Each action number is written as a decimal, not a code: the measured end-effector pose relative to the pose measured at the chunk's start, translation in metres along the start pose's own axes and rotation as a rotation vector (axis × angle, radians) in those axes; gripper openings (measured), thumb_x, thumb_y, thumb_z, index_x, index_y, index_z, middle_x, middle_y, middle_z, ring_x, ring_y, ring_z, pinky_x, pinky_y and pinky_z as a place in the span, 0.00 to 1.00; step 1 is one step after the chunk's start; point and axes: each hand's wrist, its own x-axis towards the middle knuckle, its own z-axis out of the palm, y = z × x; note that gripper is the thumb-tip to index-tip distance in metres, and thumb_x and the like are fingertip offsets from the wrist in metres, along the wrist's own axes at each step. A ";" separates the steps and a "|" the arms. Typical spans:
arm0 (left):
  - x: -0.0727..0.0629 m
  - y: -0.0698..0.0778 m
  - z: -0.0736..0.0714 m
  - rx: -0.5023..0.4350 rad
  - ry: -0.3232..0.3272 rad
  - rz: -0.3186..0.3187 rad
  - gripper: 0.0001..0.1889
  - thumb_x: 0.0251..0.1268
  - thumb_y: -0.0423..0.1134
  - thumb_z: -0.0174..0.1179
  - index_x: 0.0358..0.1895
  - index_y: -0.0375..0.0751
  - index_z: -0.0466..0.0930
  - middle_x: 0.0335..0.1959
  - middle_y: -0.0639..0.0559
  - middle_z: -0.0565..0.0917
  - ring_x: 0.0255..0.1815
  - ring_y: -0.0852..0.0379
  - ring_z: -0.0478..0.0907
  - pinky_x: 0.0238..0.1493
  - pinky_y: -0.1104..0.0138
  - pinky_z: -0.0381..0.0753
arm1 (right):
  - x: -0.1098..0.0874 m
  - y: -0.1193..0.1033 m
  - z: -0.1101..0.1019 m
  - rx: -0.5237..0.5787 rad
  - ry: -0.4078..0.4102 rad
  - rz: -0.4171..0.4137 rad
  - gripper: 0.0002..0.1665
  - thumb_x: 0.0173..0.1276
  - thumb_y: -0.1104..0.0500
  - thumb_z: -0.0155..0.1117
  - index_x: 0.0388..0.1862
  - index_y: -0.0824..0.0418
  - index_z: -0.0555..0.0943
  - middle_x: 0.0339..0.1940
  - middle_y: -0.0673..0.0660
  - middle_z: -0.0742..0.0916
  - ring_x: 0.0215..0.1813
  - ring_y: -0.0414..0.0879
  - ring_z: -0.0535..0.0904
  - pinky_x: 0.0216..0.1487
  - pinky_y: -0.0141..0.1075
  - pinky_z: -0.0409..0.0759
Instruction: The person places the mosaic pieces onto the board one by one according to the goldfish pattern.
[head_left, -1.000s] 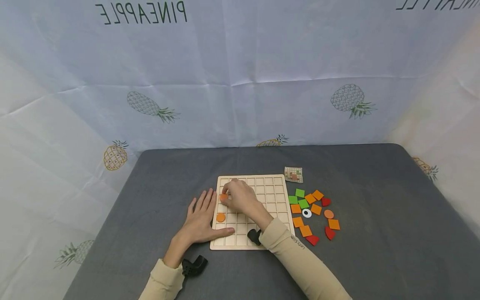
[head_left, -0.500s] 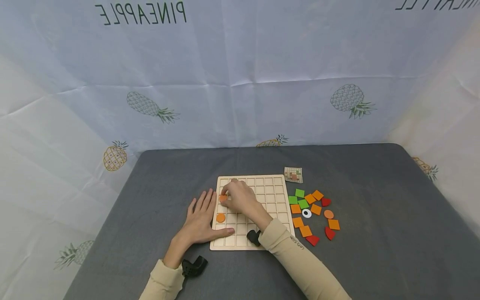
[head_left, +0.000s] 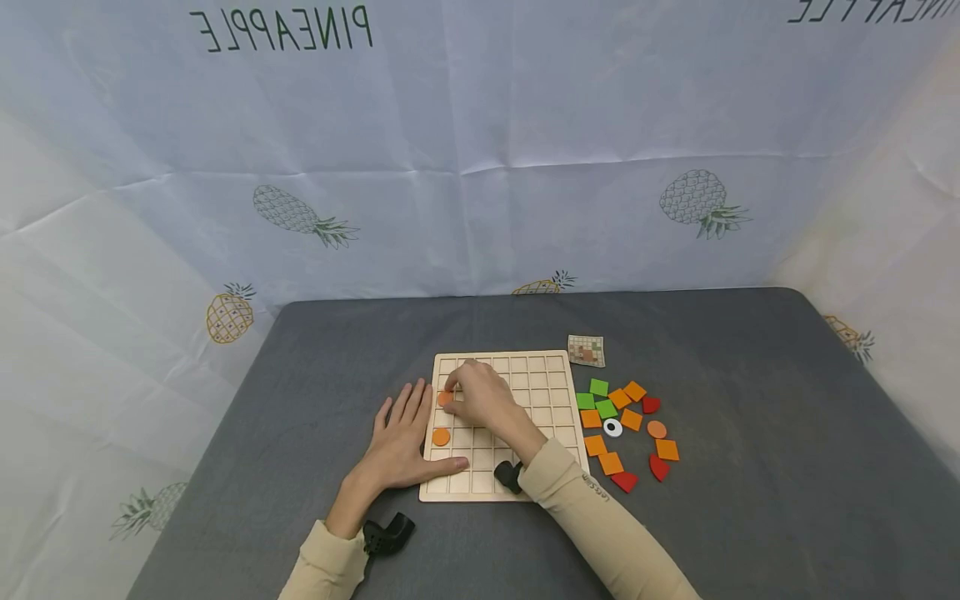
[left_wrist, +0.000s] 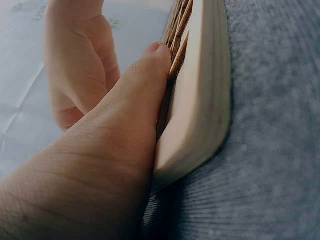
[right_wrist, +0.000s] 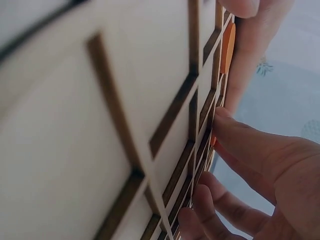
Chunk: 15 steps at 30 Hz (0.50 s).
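Note:
A pale wooden board (head_left: 546, 389) with a raised grid of square cells lies on the table. My right hand (head_left: 483, 393) reaches across it and pinches an orange disc (head_left: 445, 399) at a cell in the left column. In the right wrist view the thumb and fingers of that hand (right_wrist: 270, 165) are right at the grid, mostly hiding the disc (right_wrist: 214, 140). A second orange disc (head_left: 441, 437) lies in the same column, nearer to me. My left hand (head_left: 400, 442) rests flat beside the board's left edge, its thumb (left_wrist: 142, 80) lying over the front left corner.
Right of the board lie loose pieces: orange squares (head_left: 631, 419), green squares (head_left: 598, 387), red rounded-corner pieces (head_left: 624, 482), another orange disc (head_left: 656, 429) and a white ring with a dark centre (head_left: 612, 427). A small pattern card (head_left: 586, 351) lies by the far right corner.
The orange disc in my right fingers has shifted slightly toward me and sits lower at its cell. My left hand has stayed in place.

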 end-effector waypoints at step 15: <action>0.001 0.000 -0.001 -0.001 -0.003 -0.003 0.69 0.60 0.72 0.69 0.90 0.33 0.40 0.92 0.35 0.41 0.93 0.31 0.38 0.88 0.31 0.37 | -0.001 0.000 0.000 0.010 0.006 -0.024 0.11 0.70 0.61 0.79 0.49 0.64 0.94 0.51 0.64 0.91 0.49 0.57 0.87 0.46 0.47 0.88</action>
